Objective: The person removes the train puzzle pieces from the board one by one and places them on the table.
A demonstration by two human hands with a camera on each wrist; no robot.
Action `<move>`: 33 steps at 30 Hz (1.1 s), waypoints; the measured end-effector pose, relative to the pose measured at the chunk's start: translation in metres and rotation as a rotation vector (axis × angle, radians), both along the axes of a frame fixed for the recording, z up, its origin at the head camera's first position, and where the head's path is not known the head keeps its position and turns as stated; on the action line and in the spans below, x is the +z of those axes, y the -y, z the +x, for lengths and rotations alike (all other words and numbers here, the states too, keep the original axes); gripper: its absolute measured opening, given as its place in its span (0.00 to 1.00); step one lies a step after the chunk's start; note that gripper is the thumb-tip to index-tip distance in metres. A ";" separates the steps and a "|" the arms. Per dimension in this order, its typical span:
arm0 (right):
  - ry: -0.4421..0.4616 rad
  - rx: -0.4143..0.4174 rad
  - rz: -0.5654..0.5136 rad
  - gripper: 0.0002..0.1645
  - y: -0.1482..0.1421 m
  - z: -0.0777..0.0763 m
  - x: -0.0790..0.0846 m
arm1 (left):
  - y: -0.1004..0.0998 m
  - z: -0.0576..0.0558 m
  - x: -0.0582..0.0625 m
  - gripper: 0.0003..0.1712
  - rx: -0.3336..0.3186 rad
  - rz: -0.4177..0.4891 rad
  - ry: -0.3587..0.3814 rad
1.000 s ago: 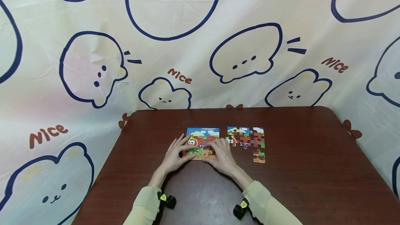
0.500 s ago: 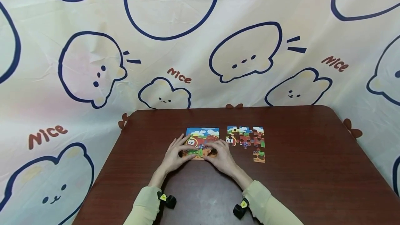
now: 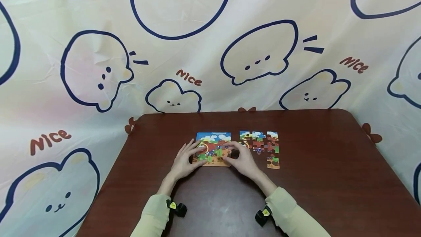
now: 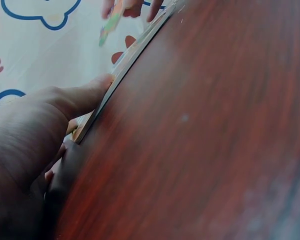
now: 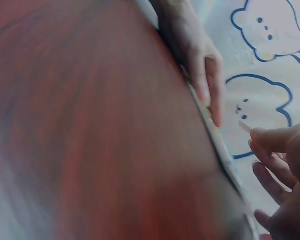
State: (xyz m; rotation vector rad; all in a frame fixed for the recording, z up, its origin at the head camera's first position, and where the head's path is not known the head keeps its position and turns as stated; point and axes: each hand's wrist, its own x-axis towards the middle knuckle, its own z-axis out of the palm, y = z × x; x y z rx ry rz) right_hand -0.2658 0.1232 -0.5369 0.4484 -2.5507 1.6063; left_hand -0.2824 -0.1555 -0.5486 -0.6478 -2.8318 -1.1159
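Note:
A jigsaw puzzle [image 3: 213,137] in a flat tray lies on the table, with a bright cartoon picture of sky, clouds and ground. My left hand [image 3: 182,161] rests over its lower left part, its thumb and fingers pressing on the tray's edge and surface. Over the right side of the puzzle, my right hand [image 3: 245,160] pinches a jigsaw piece [image 4: 111,24] between thumb and fingers. That piece is raised above the tray in both wrist views, seen edge-on as a thin sliver in the right wrist view. Hands cover parts of the picture.
Several loose jigsaw pieces [image 3: 258,145] lie in rows right of the tray, with one piece [image 3: 273,162] lower down. They sit on a dark brown wooden table [image 3: 312,178]. A cloth printed with cartoon outlines [image 3: 204,54] hangs behind the table.
My right hand has moved right and now holds a jigsaw piece up off the tray. My left hand stays in nearly the same place. The head view has tilted slightly downward.

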 end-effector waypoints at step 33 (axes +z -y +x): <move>-0.055 -0.040 0.167 0.26 -0.092 0.036 0.008 | 0.000 -0.001 -0.002 0.31 0.025 0.000 0.009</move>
